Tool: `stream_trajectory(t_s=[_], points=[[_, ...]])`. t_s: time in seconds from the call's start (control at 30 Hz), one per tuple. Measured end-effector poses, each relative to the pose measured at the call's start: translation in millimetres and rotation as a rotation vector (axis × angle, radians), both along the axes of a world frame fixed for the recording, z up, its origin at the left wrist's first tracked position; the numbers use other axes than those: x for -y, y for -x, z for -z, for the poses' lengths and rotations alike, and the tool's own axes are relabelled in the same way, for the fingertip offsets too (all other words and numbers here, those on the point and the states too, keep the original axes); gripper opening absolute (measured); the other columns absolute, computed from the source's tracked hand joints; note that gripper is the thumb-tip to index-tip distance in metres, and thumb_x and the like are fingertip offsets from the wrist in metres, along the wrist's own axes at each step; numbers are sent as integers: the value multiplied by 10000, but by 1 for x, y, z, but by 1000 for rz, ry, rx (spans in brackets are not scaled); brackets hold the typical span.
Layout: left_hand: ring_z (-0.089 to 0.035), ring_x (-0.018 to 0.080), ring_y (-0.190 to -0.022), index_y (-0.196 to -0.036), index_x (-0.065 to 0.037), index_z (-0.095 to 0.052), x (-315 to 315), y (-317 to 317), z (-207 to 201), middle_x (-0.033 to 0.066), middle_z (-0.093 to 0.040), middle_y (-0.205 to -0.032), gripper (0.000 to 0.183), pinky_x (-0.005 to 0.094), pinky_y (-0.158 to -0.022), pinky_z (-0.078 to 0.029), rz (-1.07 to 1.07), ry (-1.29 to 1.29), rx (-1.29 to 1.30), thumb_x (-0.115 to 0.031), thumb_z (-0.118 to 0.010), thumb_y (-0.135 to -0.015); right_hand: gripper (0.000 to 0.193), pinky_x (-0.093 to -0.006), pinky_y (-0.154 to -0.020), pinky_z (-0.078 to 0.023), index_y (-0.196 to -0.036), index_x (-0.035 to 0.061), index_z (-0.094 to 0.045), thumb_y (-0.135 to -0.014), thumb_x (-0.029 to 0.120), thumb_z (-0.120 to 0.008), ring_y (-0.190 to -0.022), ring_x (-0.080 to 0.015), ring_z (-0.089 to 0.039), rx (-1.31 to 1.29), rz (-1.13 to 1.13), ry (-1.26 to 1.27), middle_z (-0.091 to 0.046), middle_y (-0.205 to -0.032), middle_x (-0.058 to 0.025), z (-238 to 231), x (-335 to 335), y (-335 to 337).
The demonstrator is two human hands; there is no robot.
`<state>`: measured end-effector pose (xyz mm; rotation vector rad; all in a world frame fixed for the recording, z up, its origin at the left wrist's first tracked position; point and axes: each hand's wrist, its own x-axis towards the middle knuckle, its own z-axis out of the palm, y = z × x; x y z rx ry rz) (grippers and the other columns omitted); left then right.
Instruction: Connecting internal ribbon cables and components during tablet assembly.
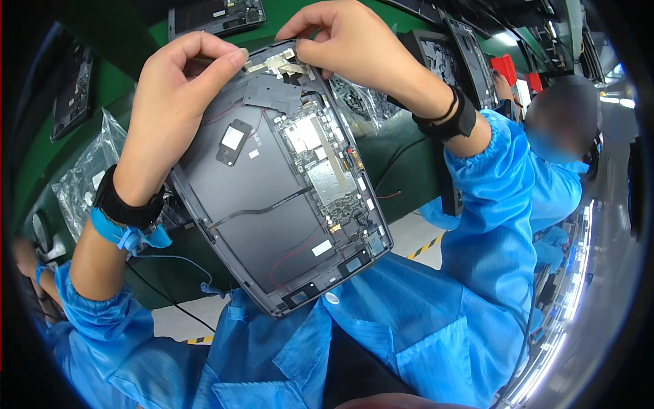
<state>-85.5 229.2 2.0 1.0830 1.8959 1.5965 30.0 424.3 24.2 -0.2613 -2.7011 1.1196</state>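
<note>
The right hand [347, 37] pinches a pale strip of tape [276, 63] between thumb and fingertips at the top edge of an opened tablet [279, 180]. The left hand [174, 109] grips the tablet's upper left edge, its thumb tip pressed on the strip's left end. The tablet stands tilted, its lower edge resting on the person's blue-clad lap, circuit boards [323, 163] along its right side. Behind it runs a green bench [41, 163] with a clear plastic bag [85, 170] and more tablets [218, 15]. Another person's blue sleeve [555, 187] sits near on the right, narrowing the room there.
</note>
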Motion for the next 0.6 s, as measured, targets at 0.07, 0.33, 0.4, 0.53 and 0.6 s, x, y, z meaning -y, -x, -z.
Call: stream_trajectory(t_s=[0.07,0.33,0.4,0.53,0.6], points=[[-553,40,-733,-923,6,-674,-1,0,0,-11,-638,-790,176,202,-668,-444,-1,0,6,-169,-681,-902,254,-334,-660,-550,-965,-12,-715,-744,91,-641,-710,-239,-689,-95,-68,-191,-705,-829,-152,9,-3,3],[-575,46,-745,-921,16,-679,-7,4,6,8,-663,-814,175,197,-675,-457,39,-27,95,-155,-703,-890,243,-313,-598,-543,-950,-15,-710,-760,134,-677,-638,-206,-659,135,70,171,-696,-862,-129,-8,-7,3],[-576,47,-744,-924,16,-682,-15,5,8,7,-663,-812,175,198,-676,-457,35,-20,94,-155,-700,-891,225,-318,-599,-536,-930,-3,-714,-769,152,-689,-636,-198,-646,130,45,263,-683,-847,-120,3,-18,8],[-575,48,-739,-930,13,-688,-17,12,10,8,-662,-807,172,200,-677,-457,14,14,92,-156,-692,-896,163,-353,-663,-516,-856,34,-723,-781,177,-708,-702,-223,-625,-222,-44,-223,-645,-793,-108,7,-19,10],[-582,51,-744,-933,15,-689,-20,14,10,12,-664,-808,174,201,-685,-462,16,24,90,-156,-689,-898,143,-365,-703,-509,-832,41,-721,-776,171,-707,-755,-243,-624,-238,-96,-282,-640,-796,-111,13,-24,13]])
